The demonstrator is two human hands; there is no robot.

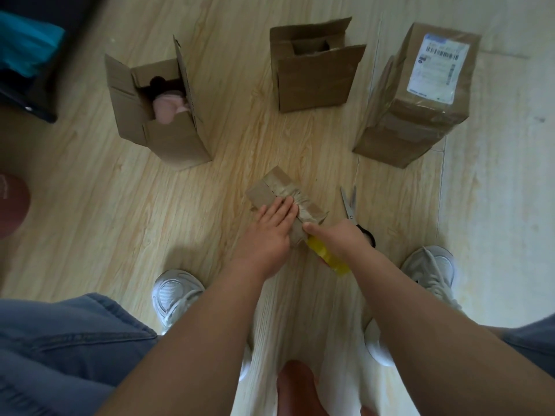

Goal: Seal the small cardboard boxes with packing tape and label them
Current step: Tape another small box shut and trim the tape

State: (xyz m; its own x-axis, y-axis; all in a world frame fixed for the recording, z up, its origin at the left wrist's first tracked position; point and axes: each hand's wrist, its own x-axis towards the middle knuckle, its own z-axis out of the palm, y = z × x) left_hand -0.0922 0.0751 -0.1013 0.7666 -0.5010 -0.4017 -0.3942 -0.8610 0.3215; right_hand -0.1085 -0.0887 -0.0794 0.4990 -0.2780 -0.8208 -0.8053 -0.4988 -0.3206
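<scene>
A small brown cardboard box [279,190] lies on the wooden floor in front of me, with tape across its top. My left hand [267,232] presses flat on the box with straight fingers. My right hand [336,240] grips a yellow roll of packing tape [326,255] at the box's near right end, the thumb pointing at the box edge. Scissors [350,205] lie on the floor just right of the box, their black handles partly hidden behind my right hand.
Three taller boxes stand behind: an open one [162,136] at left with a pink item inside, an open one [312,82] in the middle, and a taped one [411,115] with a white shipping label at right. My two white shoes [174,295] flank my arms.
</scene>
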